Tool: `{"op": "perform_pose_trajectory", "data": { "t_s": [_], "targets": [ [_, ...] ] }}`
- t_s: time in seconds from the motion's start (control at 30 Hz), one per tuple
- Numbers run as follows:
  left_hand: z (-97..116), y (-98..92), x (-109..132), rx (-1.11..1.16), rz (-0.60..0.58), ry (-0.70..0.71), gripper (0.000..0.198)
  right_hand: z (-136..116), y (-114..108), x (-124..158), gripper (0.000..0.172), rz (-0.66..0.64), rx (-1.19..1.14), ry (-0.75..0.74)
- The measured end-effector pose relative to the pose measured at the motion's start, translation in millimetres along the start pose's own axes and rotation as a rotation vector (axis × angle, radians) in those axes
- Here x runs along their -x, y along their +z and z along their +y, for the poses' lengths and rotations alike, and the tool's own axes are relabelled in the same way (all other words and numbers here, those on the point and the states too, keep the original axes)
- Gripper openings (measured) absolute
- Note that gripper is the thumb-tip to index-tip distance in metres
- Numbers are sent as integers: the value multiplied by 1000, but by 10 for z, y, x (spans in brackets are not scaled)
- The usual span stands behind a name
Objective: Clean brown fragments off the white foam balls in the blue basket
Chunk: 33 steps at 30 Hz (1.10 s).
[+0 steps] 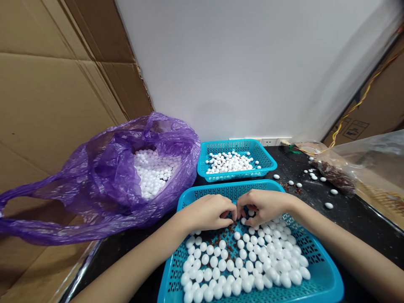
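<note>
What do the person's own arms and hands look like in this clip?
The left hand and right hand are gloveless. Both forearms are bare as far as they show, with no sleeve, watch or bracelet visible.

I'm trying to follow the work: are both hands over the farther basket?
No, the left hand and the right hand are both over the nearer blue basket.

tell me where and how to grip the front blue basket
The front basket's rim, probably at its left and right ends, approached from outside: it sits clear of the white balls, and their wide spread suggests supporting both ends.
</note>
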<state>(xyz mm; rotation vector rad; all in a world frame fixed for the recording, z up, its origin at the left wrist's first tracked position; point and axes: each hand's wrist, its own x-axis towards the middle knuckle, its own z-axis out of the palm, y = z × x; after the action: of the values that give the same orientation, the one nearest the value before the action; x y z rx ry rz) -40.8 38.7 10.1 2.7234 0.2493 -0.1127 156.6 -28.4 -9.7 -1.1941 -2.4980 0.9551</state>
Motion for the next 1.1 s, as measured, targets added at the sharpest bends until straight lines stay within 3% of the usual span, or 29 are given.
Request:
{"op": "perform_pose_trajectory", "data": {
  "t_s": [0.4,0.63,0.83,1.1],
  "targets": [
    [34,-22,14,2,-53,-53,12,-16,-17,8,26,-4,-20,-7],
    [36,11,20,35,28,-100,13,10,7,9,18,16,-23,15],
    [21,16,14,116,67,-142,12,-6,-9,13,22,106,-46,-15],
    [21,2,-9,192,182,-71,8,-8,-37,-1,12,267,-65,-84]
  ]
}}
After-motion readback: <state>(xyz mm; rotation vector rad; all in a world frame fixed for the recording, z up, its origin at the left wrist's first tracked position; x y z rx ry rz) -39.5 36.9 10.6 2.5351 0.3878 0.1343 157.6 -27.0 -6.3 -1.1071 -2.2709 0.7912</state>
